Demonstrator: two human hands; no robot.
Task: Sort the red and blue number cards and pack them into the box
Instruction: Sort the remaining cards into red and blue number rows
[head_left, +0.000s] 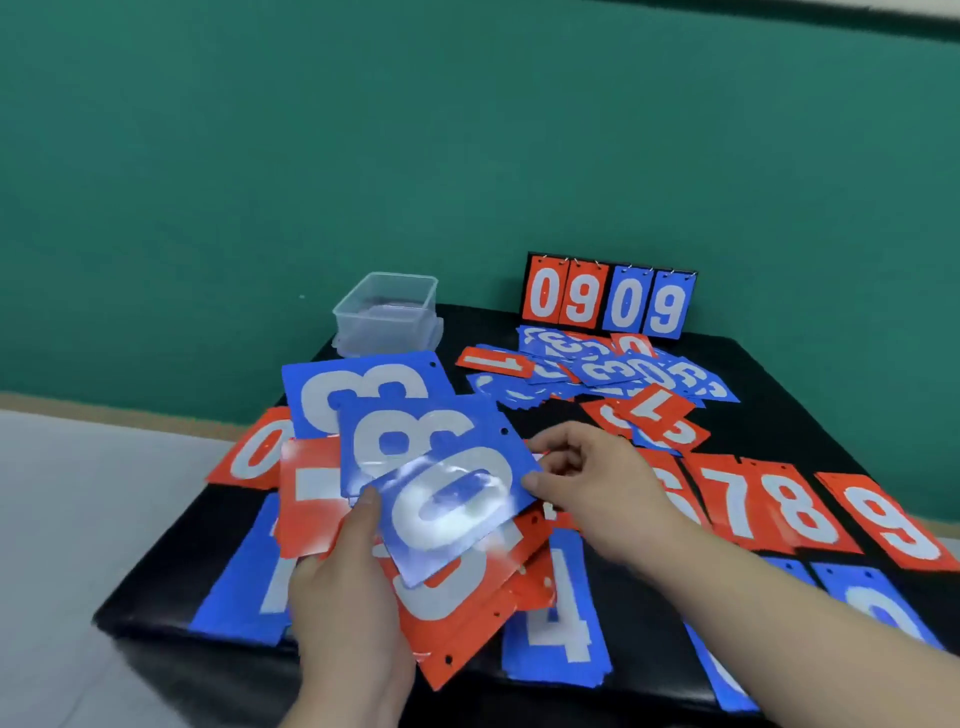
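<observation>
Left hand (345, 587): nearest the camera, grip clamped on a fanned stack of red and blue cards (441, 499), thumb on top.
Tabletop (769, 374): black, strewn with loose cards.
Right hand (597, 478): fingers pinched on the stack's right edge.
Scoreboard (608, 299): upright at the back, read 0909.
Box (387, 314): clear, open, at the far left corner, apart from the stack.

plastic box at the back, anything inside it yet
The clear plastic box looks empty: no red or blue cards show through its walls. Its bottom is hazy, so something small or flat there cannot be excluded.
</observation>
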